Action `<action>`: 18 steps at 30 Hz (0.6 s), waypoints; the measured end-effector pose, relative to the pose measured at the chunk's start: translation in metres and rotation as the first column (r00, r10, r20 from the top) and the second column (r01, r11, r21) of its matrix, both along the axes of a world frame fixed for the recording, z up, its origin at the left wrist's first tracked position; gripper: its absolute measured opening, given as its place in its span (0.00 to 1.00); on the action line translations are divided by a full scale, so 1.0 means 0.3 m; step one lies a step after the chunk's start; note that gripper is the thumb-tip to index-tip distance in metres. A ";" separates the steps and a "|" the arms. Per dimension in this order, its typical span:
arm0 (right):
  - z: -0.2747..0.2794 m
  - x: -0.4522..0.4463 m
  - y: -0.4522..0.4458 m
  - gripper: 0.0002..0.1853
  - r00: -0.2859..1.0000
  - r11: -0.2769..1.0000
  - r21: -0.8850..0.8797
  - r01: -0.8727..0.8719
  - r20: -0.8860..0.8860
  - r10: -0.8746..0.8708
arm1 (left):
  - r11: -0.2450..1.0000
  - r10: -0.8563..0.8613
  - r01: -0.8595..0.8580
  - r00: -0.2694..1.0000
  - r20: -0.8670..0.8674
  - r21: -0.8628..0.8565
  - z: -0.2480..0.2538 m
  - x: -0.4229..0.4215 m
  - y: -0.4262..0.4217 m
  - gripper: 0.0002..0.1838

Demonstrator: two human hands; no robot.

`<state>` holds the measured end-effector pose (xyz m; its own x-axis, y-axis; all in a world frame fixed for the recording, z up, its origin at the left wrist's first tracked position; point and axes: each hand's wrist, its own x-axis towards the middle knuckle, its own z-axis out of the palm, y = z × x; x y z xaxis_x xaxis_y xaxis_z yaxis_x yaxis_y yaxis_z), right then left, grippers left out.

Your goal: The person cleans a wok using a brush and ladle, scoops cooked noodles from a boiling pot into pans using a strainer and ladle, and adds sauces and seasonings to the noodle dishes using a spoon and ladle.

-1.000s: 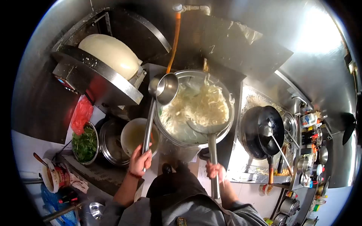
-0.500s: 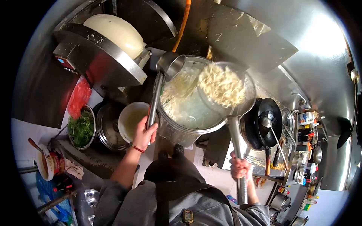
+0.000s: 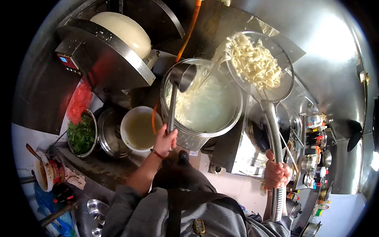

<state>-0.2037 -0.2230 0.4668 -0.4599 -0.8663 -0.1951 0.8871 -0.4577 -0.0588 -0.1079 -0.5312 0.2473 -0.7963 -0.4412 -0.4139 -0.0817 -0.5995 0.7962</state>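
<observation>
My left hand [image 3: 165,141] is closed around the handle of a steel ladle [image 3: 173,104], whose cup hangs over the left rim of a big steel pot [image 3: 221,133]. Cloudy liquid fills the pot, with pale noodles [image 3: 183,107] along its left side. In my right hand [image 3: 276,173] is the thick handle of a round wire strainer [image 3: 272,128]. A heap of noodles [image 3: 256,65] rests in the strainer, raised above the pot's upper right edge. Some noodles and liquid trail off its left side towards the pot.
Left of the pot stand a white bowl of broth [image 3: 142,132], a lidded steel pot [image 3: 111,134] and a bowl of leafy greens [image 3: 82,136]. A metal machine [image 3: 114,53] holding dough overhangs at upper left. A dark wok [image 3: 258,130] lies partly behind the strainer; seasoning bottles [image 3: 314,137] line the right.
The strainer with its noodles has moved up and right, off the pot's middle. My right hand has shifted right. My left hand and the ladle have moved slightly right.
</observation>
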 end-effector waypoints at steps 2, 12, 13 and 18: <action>-0.027 0.008 -0.015 0.16 1.000 1.000 -0.001 -0.022 -0.013 0.022 | 0.978 -0.035 0.047 0.997 -0.063 0.203 -0.054 -0.029 0.034 0.04; -0.291 0.102 0.007 0.14 0.991 0.973 0.224 -0.054 0.132 0.025 | 0.681 0.048 0.278 0.906 -0.420 0.677 0.178 -0.083 -0.044 0.13; -0.317 0.110 0.020 0.13 0.988 0.970 0.238 -0.053 0.152 0.016 | 0.785 -0.035 0.247 0.933 -0.358 0.569 0.219 -0.062 -0.037 0.13; -0.463 0.090 0.065 0.11 0.958 0.973 0.200 -0.113 0.281 0.054 | 0.919 -0.380 0.387 0.921 -0.088 0.079 0.290 -0.005 0.063 0.10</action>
